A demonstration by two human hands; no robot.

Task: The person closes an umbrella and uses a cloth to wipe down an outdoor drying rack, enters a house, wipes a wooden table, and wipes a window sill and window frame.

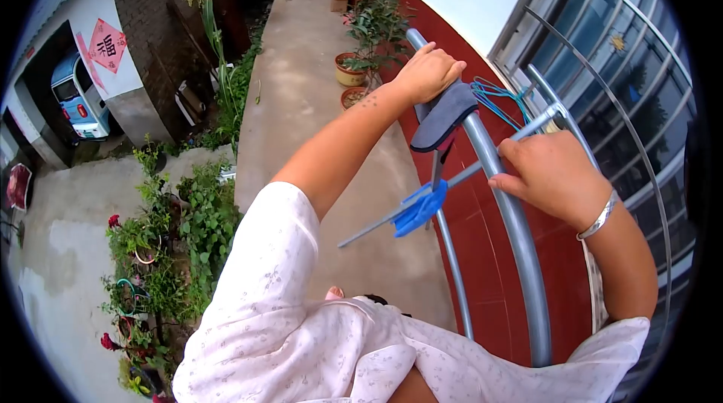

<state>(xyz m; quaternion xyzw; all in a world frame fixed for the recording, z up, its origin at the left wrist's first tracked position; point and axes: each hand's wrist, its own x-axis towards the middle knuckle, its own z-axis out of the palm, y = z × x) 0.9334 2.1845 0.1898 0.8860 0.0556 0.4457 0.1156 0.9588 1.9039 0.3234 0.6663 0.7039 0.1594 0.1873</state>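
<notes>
My left hand (pixel 431 73) is closed over the upper part of a thick grey metal rail (pixel 512 215), its fingers bent over the far side. Just below it a dark grey cloth piece (pixel 446 113) is draped on the rail. My right hand (pixel 553 173), with a silver bracelet at the wrist, is curled beside the same rail, thumb against it; whatever its fingers hold is hidden. A thinner bar (pixel 465 173) crosses under the rail, with a blue clip-like piece (pixel 422 209) on it. Looped blue-green cord (pixel 497 98) hangs on the frame behind.
A red tiled wall (pixel 482 275) and a barred window (pixel 640 64) stand at the right. Potted plants (pixel 349 70) line the concrete path (pixel 301 87) ahead. Garden plants (pixel 203 222) grow at the left, and a blue vehicle (pixel 79 94) stands in a doorway.
</notes>
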